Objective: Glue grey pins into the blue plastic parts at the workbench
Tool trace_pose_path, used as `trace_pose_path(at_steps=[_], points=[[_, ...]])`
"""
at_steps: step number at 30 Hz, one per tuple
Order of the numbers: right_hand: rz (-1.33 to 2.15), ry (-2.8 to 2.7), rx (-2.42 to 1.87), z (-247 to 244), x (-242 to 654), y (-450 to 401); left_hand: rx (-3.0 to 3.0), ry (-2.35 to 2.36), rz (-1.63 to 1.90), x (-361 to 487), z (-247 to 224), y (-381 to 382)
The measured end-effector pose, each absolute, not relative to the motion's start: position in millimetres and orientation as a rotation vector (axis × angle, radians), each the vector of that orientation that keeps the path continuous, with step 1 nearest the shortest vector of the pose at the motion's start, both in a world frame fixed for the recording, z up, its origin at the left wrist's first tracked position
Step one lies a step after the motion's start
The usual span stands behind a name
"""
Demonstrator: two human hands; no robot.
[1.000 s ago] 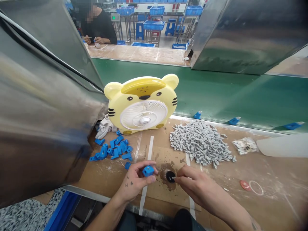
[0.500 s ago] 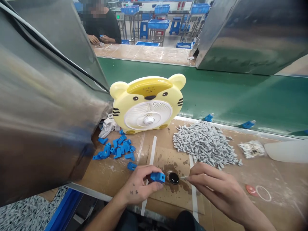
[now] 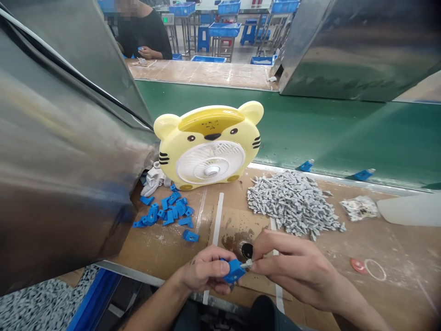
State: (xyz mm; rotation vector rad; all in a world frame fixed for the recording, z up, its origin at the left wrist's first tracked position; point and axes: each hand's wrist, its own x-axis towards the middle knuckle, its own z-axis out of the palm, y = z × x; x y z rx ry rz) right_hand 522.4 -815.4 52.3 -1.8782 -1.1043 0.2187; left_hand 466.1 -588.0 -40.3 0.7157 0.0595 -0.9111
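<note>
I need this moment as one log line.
left hand: holds blue part | right hand: holds grey piece at its end | beyond: grey pile

Bare forearms angle in from the lower edge, the left forearm and right forearm converging until the hands nearly meet. The left hand grips with thumb laid forward and fingers curled, dark marks showing near its wrist. The right hand, its back turned upward, points left, fingertips pinched together.

Blue block in left hand, small pale piece in right hand at the block's edge
</note>
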Motion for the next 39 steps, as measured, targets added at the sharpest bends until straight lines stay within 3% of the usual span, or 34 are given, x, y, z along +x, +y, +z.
trace_pose_path(at_steps=[7, 15, 20, 24, 27, 32, 39], points=[[0.272, -1.180, -1.768, 50, 529, -813, 0.271, 0.150, -1.252, 470, -18, -594], [0.255, -1.120, -1.727, 34, 529, -811, 0.234, 0.264, -1.291, 472, -23, -597], [0.200, -1.029, -1.874, 45, 581, -842, 0.924, 0.189, -0.813, 486, -19, -576], [-0.027, -0.648, -2.524, 42, 663, -877, 2.095, -0.076, -0.238, 481, -23, -530], [-0.012, -0.503, -2.832, 22, 721, -885, 2.628, -0.257, -0.264, 471, -42, -509], [0.032, -0.498, -2.943, 0, 753, -878, 2.732, -0.405, -0.263, 456, -70, -503], [0.308, -0.680, -2.909, -20, 710, -857, 2.178, -0.167, -0.145, 457, -54, -522]])
